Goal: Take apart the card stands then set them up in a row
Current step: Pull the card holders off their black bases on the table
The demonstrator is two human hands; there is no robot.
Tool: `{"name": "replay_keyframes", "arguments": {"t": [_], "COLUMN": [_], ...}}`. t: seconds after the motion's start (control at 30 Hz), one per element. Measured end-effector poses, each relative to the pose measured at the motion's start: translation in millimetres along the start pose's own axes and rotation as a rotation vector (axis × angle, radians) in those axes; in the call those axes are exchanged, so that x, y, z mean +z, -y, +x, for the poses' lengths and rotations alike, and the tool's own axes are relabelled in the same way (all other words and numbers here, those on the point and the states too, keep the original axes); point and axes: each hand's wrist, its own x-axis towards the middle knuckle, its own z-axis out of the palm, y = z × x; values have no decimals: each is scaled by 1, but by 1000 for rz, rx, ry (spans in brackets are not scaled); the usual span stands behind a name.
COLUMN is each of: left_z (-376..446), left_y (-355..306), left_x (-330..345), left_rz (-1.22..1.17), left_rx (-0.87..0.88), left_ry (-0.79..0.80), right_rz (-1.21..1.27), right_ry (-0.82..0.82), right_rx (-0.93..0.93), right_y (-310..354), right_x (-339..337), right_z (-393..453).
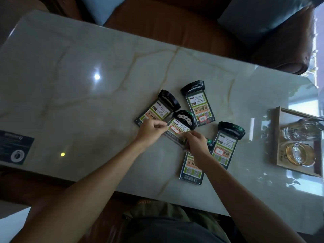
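Several card stands, each a clear acrylic panel with a green printed card and a black base, lie flat on the marble table. My left hand pinches the left edge of the middle card stand. On its lower right corner my right hand has closed. This stand is lifted slightly over the others. One stand lies to the left, one behind, one to the right. A further stand lies partly under my right wrist.
A wooden tray with glass cups stands at the right end of the table. A dark label is stuck at the table's left edge. Brown seating with blue cushions runs along the far side.
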Motion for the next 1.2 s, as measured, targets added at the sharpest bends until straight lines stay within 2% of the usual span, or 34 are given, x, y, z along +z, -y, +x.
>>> {"name": "replay_keyframes", "arguments": {"t": [0.23, 0.4, 0.6, 0.73, 1.0, 1.1, 1.2], "left_z": [23, 28, 25, 28, 32, 29, 20], "left_y": [-32, -52, -63, -62, -49, -33, -14], "left_x": [11, 21, 22, 21, 26, 33, 49], "left_rz": [-48, -103, 75, 100, 75, 78, 102], "left_rx": [19, 67, 251, 284, 138, 42, -66], "left_ry": [8, 11, 42, 9, 13, 2, 105], "right_rz": [137, 216, 229, 149, 43, -11, -17], "right_ry": [-15, 43, 55, 76, 107, 56, -39], "right_rx": [78, 114, 50, 51, 52, -25, -126], "right_y": [38, 52, 72, 83, 80, 68, 43], "right_x": [-25, -43, -46, -45, -52, -65, -82], "right_z": [23, 40, 45, 48, 40, 27, 10]}}
